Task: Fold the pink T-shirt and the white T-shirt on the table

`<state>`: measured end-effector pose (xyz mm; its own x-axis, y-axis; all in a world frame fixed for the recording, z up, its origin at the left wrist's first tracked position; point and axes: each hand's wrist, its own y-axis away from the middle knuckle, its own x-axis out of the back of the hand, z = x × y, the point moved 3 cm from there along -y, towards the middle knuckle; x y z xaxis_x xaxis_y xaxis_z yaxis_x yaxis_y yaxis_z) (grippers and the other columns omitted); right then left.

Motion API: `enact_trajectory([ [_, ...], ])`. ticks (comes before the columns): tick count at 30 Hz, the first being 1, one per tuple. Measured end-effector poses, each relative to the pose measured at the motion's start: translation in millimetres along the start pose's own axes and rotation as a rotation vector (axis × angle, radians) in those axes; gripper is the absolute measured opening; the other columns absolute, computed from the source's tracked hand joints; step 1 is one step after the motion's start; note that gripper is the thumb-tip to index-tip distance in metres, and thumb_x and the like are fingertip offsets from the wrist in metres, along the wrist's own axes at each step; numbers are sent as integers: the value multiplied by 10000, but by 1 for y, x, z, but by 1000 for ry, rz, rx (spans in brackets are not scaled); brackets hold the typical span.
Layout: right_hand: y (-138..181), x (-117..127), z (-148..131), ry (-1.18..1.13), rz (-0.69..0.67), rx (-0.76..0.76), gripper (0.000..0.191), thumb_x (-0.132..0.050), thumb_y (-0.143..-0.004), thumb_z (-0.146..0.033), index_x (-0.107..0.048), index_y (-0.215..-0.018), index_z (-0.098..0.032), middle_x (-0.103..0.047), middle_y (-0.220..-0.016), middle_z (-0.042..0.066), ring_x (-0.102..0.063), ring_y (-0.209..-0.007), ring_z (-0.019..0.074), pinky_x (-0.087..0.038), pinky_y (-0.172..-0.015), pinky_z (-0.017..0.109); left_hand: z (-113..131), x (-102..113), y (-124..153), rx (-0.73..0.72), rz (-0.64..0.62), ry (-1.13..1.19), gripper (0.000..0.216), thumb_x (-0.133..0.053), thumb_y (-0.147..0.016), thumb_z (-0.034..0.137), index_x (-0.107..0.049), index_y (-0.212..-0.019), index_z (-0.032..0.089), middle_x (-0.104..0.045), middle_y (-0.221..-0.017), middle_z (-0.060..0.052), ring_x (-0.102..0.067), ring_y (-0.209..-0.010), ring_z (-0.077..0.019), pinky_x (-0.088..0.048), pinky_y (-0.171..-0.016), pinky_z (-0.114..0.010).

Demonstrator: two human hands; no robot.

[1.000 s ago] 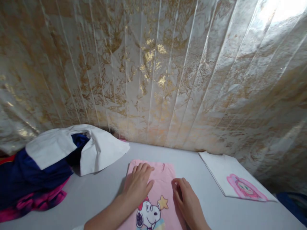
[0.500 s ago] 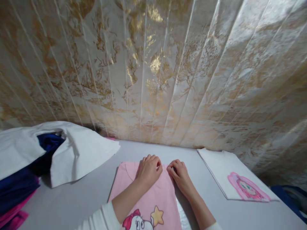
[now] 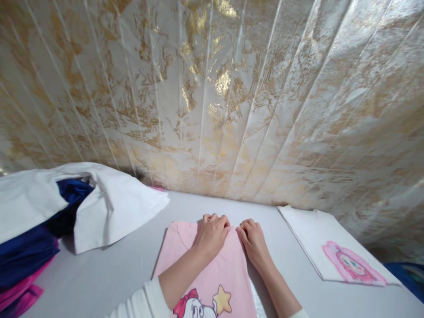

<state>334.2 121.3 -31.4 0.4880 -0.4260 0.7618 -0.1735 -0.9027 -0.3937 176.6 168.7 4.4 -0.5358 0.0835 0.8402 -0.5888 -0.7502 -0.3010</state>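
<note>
A folded pink T-shirt [image 3: 228, 269] lies flat on the table in front of me, printed with a white cartoon character in a red bow and a yellow star. My left hand [image 3: 212, 236] rests over its far edge near the neckline, fingers curled and closed on the cloth. At the far right corner of the same shirt, my right hand [image 3: 254, 240] has its thumb and fingers closed on the edge. Both sets of fingertips are partly hidden. A shiny, clear strip [image 3: 257, 300] shows along the shirt's right side.
On the right, a folded white T-shirt [image 3: 308, 236] with a pink cartoon print lies on the grey-white table [image 3: 112, 278]. Crumpled white cloth [image 3: 122, 212] sits at left over dark blue fabric [image 3: 24, 251] and pink fabric [image 3: 23, 300]. A gold-patterned, shiny wall covering [image 3: 198, 110] rises behind.
My view has turned a little, so everything sits slightly further right. Both hands stay at the pink T-shirt's far edge, with hardly any movement against it.
</note>
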Motion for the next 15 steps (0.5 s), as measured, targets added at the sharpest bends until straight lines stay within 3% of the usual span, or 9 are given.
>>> enact_trajectory([
  [5, -1, 1, -3, 7, 21, -4, 263, -470, -914, -349, -565, -706, -218, -573, -795, 43, -503, -783, 214, -379, -766, 356, 2, 1, 1, -63, -7, -3, 133, -649, -876, 258, -568, -977, 224, -639, -929, 7, -536, -935, -211, -338, -878, -367],
  [9, 8, 10, -7, -114, 57, -88, 207, -482, -898, -348, -586, -779, -215, -589, -827, 45, -524, -810, 218, -402, -785, 366, 6, 2, 0, -161, -20, -14, 40, -589, -908, 183, -583, -929, 217, -625, -990, 1, -509, -997, -208, -284, -944, -403],
  [15, 68, 28, -20, -251, 68, -256, 221, -435, -916, -375, -569, -1008, -225, -626, -929, 49, -579, -865, 215, -458, -796, 360, 12, -1, 3, -321, -65, 20, 142, -573, -929, 181, -608, -1044, 257, -619, -1066, 7, -489, -1055, -198, -257, -967, -396],
])
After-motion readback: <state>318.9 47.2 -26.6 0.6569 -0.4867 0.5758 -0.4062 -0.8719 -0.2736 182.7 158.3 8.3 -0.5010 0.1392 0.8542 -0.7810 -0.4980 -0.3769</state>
